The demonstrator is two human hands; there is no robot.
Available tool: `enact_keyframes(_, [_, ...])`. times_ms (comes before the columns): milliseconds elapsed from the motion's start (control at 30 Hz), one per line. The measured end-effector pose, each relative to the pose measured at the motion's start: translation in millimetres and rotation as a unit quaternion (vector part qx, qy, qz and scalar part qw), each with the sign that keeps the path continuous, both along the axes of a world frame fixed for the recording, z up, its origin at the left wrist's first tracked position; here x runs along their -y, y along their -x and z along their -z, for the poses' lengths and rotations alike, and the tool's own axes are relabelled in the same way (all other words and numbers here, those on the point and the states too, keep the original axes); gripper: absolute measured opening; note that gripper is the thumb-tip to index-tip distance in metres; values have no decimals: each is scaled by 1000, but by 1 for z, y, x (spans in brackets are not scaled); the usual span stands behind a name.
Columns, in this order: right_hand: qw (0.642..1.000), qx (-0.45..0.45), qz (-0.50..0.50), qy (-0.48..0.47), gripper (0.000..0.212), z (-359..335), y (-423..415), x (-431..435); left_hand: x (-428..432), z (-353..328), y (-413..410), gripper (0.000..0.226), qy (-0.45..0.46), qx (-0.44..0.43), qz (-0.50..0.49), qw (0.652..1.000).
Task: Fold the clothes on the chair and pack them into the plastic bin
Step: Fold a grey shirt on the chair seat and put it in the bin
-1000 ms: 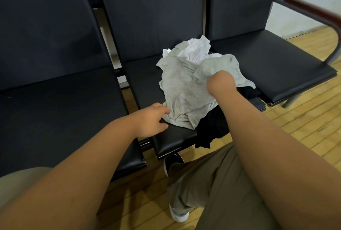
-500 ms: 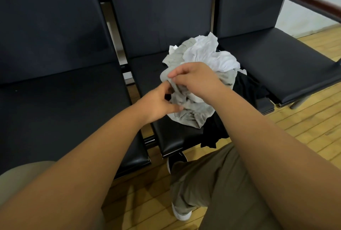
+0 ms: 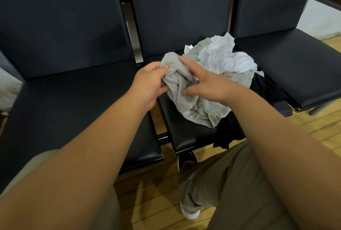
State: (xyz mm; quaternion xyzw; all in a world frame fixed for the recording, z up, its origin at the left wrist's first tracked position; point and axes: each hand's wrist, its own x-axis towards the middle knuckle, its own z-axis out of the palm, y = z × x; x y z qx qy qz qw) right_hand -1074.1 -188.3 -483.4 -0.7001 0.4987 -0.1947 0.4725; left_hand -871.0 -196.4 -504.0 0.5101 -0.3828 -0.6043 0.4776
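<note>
Right, middle chair seat (image 3: 184, 137) carries the whole heap: grey shirt (image 3: 186, 100) in front, white garment (image 3: 225, 58) behind it, black garment (image 3: 265, 89) underneath, spilling off the front edge. Plastic bin not in view. Left hand (image 3: 147, 84) pinches a bunched grey edge; right hand (image 3: 208, 84) lies spread and loose on the cloth. Suggest finding a hem and lifting grey clear of white before flattening.

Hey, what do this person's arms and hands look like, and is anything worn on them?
The left forearm and right forearm are bare, with no sleeves in view. The left hand and right hand have no gloves, and no watch, ring or bracelet is visible.
</note>
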Motion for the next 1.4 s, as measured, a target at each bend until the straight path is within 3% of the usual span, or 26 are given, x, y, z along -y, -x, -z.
enact_keyframes(100, [999,-15,18,49,93,9,-12,-4,-1,-12,-6,21,-28,-48,-22,998])
enact_keyframes(200, [989,-21,90,111,42,5,-26,1,-3,-23,-17,23,-40,-44,-31,998])
enact_keyframes(267, [985,-17,118,126,21,-2,-34,5,-2,-30,-29,25,-36,-31,-43,998])
enact_keyframes(467, [974,96,177,107,17,-28,-66,0,-14,-57,-75,27,-85,20,-57,995])
enact_keyframes(567, [968,147,179,96,19,-39,-85,-7,-27,-74,-100,18,-118,34,-20,992])
enact_keyframes(667, [961,199,177,78,18,-46,-105,-13,-42,-91,-127,12,-135,30,25,990])
enact_keyframes(800, [950,270,155,17,20,-52,-133,-20,-67,-107,-169,21,-132,3,55,990])
enact_keyframes(867, [945,293,141,-21,21,-54,-146,-23,-73,-106,-190,24,-122,57,24,991])
enact_keyframes(933, [947,293,122,-49,20,-53,-159,-26,-76,-94,-211,32,-105,252,-60,960])
enact_keyframes(1000, [954,272,110,-64,19,-47,-173,-24,-76,-80,-226,36,-57,506,-97,855])
enact_keyframes(1033, [958,258,106,-71,19,-43,-181,-23,-78,-75,-228,32,-25,578,-75,812])
enact_keyframes(1067, [960,249,101,-79,19,-39,-188,-23,-81,-73,-226,24,-1,587,-46,809])
enact_keyframes(1100, [961,243,98,-89,20,-36,-195,-22,-85,-74,-224,22,17,545,-6,838])
enact_keyframes(1167, [959,246,86,-112,21,-32,-207,-23,-93,-76,-216,48,56,422,116,897])
enact_keyframes(1200, [956,253,78,-124,21,-32,-212,-23,-96,-75,-213,65,84,388,170,902])
enact_keyframes(1300, [941,281,86,-166,24,-31,-220,-23,-95,-67,-209,95,165,474,204,840])
enact_keyframes(1400, [910,316,115,-240,26,-31,-220,-23,-84,-58,-208,85,208,552,141,795])
